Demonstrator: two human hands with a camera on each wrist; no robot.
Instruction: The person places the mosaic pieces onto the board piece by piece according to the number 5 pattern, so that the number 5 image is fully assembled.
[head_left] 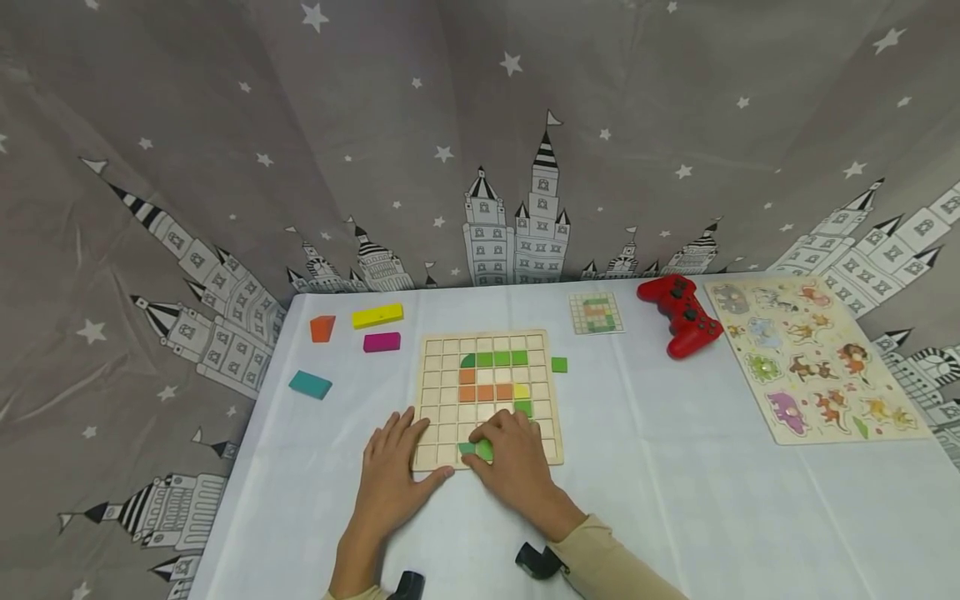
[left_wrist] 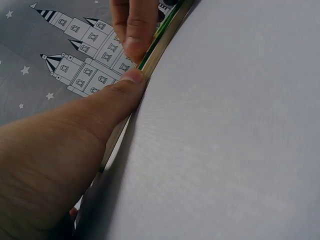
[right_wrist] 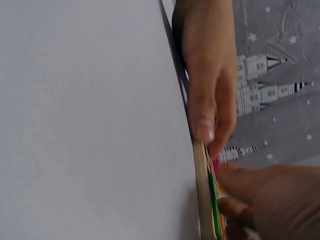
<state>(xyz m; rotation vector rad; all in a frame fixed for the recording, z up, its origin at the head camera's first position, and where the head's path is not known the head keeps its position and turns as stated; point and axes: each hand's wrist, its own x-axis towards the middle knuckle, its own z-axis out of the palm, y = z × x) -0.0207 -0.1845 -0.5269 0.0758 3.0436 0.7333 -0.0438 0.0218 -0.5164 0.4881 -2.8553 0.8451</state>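
A wooden grid board (head_left: 438,400) lies on the white table. Across its upper part runs a row of green tiles (head_left: 501,358) that begins with a dark green rounded one (head_left: 468,361). Orange tiles (head_left: 485,392), a yellow tile (head_left: 521,391) and a green tile (head_left: 522,408) sit below. At the board's near edge, my right hand (head_left: 517,462) pinches a light green tile (head_left: 485,451) between thumb and curled fingers, beside a darker green tile (head_left: 467,448). My left hand (head_left: 392,479) rests at the near left corner, fingers extended, its thumb (left_wrist: 120,92) along the edge.
A loose green tile (head_left: 559,365) lies right of the board. Behind it are a small pattern card (head_left: 597,313) and a red game controller (head_left: 681,317). An animal puzzle board (head_left: 817,358) lies far right. Orange (head_left: 322,328), yellow (head_left: 377,316), magenta (head_left: 382,342) and teal (head_left: 310,385) blocks lie left.
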